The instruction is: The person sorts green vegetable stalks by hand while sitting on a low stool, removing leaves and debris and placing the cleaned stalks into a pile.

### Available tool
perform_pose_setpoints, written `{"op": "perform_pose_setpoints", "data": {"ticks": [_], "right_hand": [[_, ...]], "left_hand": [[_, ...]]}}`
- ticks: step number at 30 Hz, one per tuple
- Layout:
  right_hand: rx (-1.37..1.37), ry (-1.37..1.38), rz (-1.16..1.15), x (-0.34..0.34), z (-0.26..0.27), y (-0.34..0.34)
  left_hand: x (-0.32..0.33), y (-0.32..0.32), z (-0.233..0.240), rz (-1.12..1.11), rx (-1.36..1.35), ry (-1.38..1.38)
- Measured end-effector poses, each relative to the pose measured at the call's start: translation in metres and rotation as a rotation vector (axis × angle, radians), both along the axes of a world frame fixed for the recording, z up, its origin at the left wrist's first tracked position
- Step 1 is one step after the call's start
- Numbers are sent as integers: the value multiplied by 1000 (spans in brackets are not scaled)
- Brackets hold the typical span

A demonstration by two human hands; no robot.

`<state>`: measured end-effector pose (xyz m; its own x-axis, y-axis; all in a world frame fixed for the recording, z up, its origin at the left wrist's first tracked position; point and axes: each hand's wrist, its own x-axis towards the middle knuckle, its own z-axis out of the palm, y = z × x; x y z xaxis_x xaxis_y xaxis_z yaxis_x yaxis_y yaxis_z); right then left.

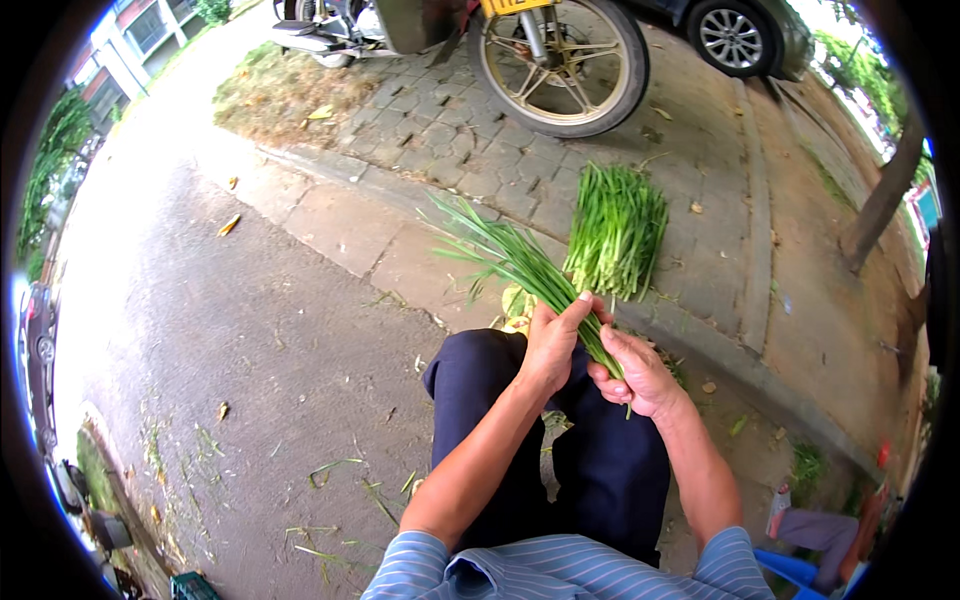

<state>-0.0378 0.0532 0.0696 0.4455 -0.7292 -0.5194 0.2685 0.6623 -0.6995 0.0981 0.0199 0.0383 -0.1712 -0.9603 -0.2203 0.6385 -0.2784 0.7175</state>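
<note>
Both of my hands hold one bunch of long green leafy stalks, likely garlic chives (525, 264), above my knees. My left hand (556, 334) is closed around the middle of the bunch. Around the pale lower ends, my right hand (636, 371) has its fingers and thumb closed. The leaf tips fan out towards the upper left. A larger pile of the same greens (616, 231) lies on the paving beyond my hands, its pale ends towards me.
A low kerb (720, 352) runs diagonally past my knees. Beyond it stand a motorcycle's front wheel (562, 67) and a parked car (739, 37). Loose green scraps (330, 469) litter the asphalt at left. Another person's leg (817, 534) shows at lower right, near a blue object (784, 566).
</note>
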Motion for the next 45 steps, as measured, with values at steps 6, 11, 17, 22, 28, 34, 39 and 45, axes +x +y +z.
{"op": "perform_pose_setpoints", "data": {"ticks": [6,11,17,22,28,34,39,45], "right_hand": [[-26,-64,70,31,11,-10],[-97,33,94,60,11,-18],[20,-9,154,96,-5,-36],[-120,143,188,145,1,-65],[-81,58,256,175,-4,-101],[-144,196,267,208,-20,-118],[-173,255,168,218,-25,-119],[-123,100,127,218,-26,-126]], "left_hand": [[49,-20,42,100,191,23],[75,-33,26,139,206,186],[115,-33,-6,104,218,343],[147,-47,-11,171,195,305],[166,-80,-21,398,142,168],[194,-98,-26,500,273,130],[198,-96,-34,446,279,263],[215,-99,-18,469,232,300]]}}
